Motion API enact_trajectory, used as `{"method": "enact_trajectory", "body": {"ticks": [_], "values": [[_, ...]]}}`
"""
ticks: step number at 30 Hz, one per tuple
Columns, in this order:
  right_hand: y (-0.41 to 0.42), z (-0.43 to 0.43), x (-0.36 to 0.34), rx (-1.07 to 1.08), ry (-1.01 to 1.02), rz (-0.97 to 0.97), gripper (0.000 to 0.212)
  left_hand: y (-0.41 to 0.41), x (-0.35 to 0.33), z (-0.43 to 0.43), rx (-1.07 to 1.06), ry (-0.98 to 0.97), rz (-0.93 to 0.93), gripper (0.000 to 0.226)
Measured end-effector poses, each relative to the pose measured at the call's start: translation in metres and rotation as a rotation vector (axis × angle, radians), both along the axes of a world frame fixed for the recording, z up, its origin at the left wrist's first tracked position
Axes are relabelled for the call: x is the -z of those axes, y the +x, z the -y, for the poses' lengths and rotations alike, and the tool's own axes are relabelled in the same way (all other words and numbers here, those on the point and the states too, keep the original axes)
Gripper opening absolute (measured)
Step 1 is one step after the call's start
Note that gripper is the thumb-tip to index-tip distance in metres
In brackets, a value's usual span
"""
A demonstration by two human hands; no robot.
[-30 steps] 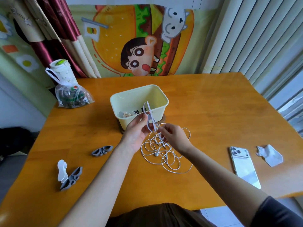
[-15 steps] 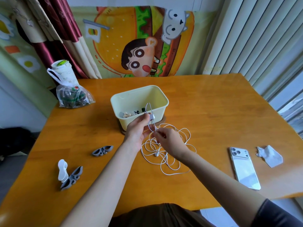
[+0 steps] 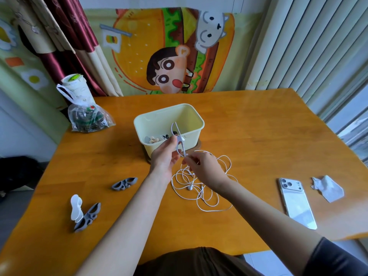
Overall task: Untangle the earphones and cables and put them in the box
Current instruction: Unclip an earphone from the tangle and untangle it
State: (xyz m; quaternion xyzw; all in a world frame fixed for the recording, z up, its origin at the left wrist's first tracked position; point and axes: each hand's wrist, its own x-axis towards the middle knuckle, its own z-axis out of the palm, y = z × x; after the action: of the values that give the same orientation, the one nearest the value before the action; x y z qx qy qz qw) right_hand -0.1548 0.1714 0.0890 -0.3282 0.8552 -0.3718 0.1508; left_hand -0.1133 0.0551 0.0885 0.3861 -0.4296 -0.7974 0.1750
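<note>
Through the head camera I saw both hands raised just in front of the pale yellow box (image 3: 191,140). The left hand (image 3: 164,156) was curled, thumb and fingertips pinching a raised loop of the white wired earphones (image 3: 206,196) near a small white block on the cable. This loop stood up against the box's near wall. The right hand (image 3: 206,169) was just beside it and lower, its fingers bunched and pinching the same cable under the loop. The two hands nearly touched.

The rest of the earphones lay in one loose tangle on the wooden table (image 3: 258,136), under and around the right wrist, with one earbud (image 3: 190,188) showing among the coils. All of it was outside the box, just in front of it.

I could read no writing; the print on the paper cup (image 3: 74,90) and on the clear plastic bag (image 3: 89,121) below it was too small.

By my count there was one box with a few small items in the bottom that I could not identify, and one set of earphones. To the left lay two grey cable clips (image 3: 124,183) and one white cable clip (image 3: 76,209), the white one touching one of the grey. On the right were one white smartphone (image 3: 297,204), camera side up, and one crumpled paper scrap (image 3: 328,189).
</note>
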Motion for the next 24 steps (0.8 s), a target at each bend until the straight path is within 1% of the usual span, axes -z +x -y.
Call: {"method": "enact_trajectory", "body": {"ticks": [4,6,8,9,12,14,19,22,24], "values": [[-0.001,0.001,-0.004,-0.02,0.011,-0.03,0.024,0.0,-0.002,-0.002,0.031,0.073,-0.039,0.017],[-0.002,0.0,-0.006,-0.006,-0.001,-0.038,0.024,-0.001,-0.002,-0.002,-0.008,0.055,-0.052,0.013],[-0.002,-0.002,-0.007,-0.005,-0.013,-0.045,0.024,-0.002,0.001,-0.002,-0.05,-0.062,-0.049,0.01],[-0.002,-0.002,-0.008,-0.014,-0.019,-0.049,0.024,-0.002,0.003,-0.002,-0.055,-0.186,-0.038,0.009],[-0.001,-0.003,-0.014,-0.082,-0.02,-0.08,0.025,0.002,0.011,-0.001,-0.004,-0.651,0.012,0.015],[-0.006,-0.004,-0.019,-0.141,0.01,-0.139,0.025,0.005,0.015,0.003,0.054,-0.801,0.054,0.02],[-0.034,-0.013,-0.032,-0.138,0.045,-0.296,0.02,0.007,0.022,0.01,0.252,-0.889,0.054,0.028],[-0.044,-0.017,-0.037,-0.105,0.011,-0.36,0.017,0.006,0.022,0.006,0.37,-0.926,0.045,0.023],[-0.047,-0.019,-0.038,-0.094,-0.023,-0.392,0.016,0.005,0.019,0.007,0.408,-0.897,0.026,0.02]]}}
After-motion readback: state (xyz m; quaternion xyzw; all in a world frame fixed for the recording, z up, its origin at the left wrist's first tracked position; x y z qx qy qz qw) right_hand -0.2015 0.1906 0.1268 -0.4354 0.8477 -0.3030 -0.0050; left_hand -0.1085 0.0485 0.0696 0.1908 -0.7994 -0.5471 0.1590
